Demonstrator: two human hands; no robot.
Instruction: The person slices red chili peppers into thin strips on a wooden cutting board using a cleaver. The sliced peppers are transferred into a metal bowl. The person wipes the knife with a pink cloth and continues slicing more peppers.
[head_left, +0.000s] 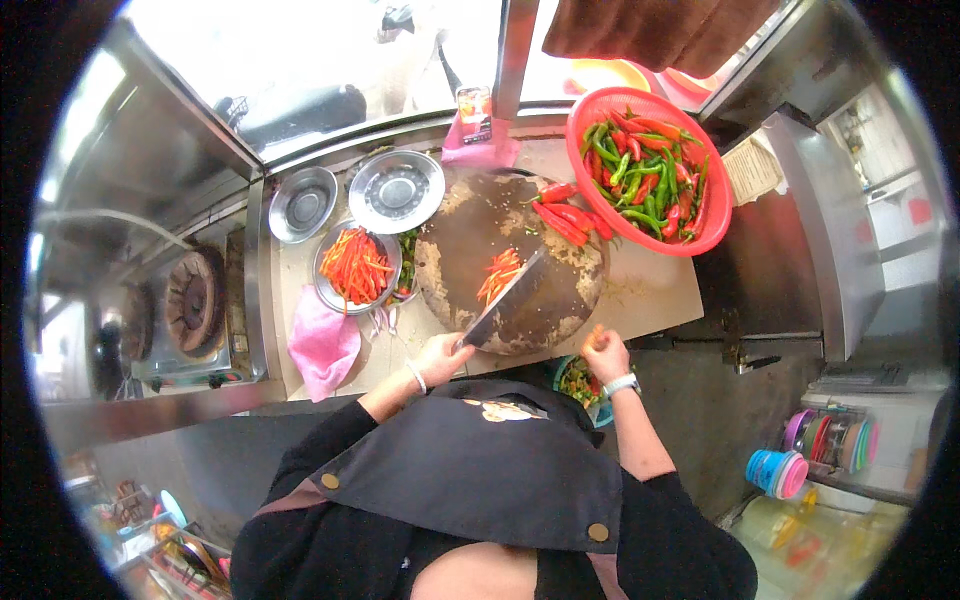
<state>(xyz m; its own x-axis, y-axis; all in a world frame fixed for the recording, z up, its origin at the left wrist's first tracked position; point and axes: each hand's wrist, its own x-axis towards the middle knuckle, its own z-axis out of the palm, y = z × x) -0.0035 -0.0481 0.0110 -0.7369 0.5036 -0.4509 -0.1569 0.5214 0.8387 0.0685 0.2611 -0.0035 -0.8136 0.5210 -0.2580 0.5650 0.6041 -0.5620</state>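
Observation:
My left hand (442, 361) grips a cleaver (504, 300) by its handle end at the near left edge of a round chopping block (480, 210). The blade lies slanted across the block, beside a small pile of shredded red chili (499, 274). Several whole red chilies (566, 217) rest at the block's upper right. My right hand (606, 356) is off the block's near right side, fingers curled around a small orange-brown bit I cannot identify, above a bin of scraps (579, 381). Left of the block, a metal bowl (322, 292) holds more shredded red chili.
A red plastic basket (577, 150) of red and green chilies stands at the back right. Metal bowls (397, 191) and a pink cloth (324, 345) are on the left. A phone (474, 114) leans at the window, and a gas burner (193, 300) is far left.

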